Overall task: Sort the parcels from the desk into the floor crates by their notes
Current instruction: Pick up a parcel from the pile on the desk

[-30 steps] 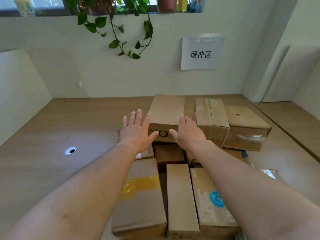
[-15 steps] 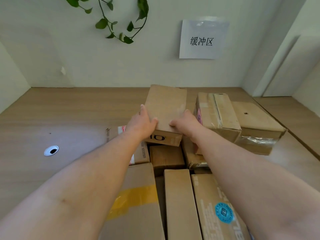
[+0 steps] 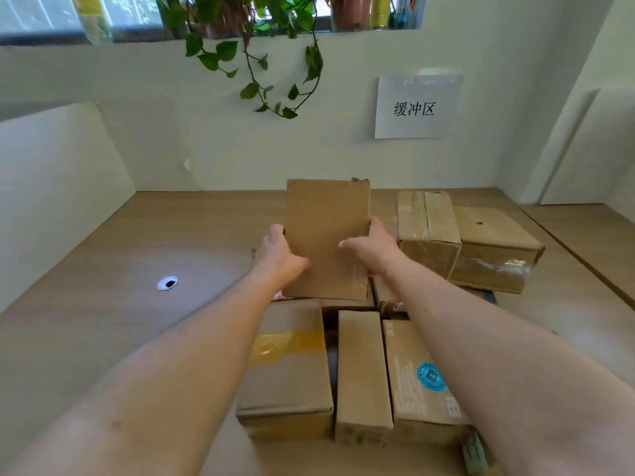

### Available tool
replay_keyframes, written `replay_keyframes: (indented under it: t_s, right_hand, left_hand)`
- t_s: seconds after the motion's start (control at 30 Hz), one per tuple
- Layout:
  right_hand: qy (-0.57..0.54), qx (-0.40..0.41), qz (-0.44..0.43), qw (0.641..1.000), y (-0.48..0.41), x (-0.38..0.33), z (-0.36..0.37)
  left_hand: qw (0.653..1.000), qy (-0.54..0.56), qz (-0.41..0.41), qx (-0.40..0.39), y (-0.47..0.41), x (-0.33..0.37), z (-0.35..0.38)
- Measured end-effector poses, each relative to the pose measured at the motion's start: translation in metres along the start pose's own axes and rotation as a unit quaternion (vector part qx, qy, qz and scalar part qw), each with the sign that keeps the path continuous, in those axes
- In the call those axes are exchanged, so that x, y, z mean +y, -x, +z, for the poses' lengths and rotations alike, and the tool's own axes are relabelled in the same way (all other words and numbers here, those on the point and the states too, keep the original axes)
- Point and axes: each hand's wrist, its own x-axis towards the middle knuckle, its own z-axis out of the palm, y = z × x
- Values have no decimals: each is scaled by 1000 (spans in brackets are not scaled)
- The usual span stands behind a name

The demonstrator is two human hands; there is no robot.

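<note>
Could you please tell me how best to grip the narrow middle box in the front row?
Probably by its short ends, from above. The narrow box lies flat, the stickered box tight against its right side and the taped box close on its left, so long sides offer little room; near end is exposed.

A leafy vine (image 3: 249,91) trails down the pale wall (image 3: 275,156) from pots (image 3: 350,13) above. Right of it hangs a paper sign (image 3: 417,108) with three printed characters. A white-ringed cable hole (image 3: 167,283) lies far left.
</note>
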Motion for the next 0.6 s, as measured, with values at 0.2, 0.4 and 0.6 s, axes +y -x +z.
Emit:
replay_keyframes:
  t_s: [0.2,0.4,0.6]
  right_hand:
    - [-37,-58,-23,997,56,-8,8]
    - [-40,-91,-49,994,105,-26,34]
    - [-30,-162,-32,986,141,-44,77]
  left_hand:
    - [988,140,-36,47,66,-12,-29]
    - [976,187,-64,89,132,-30,-65]
    - [958,181,-128,180,180,-57,-103]
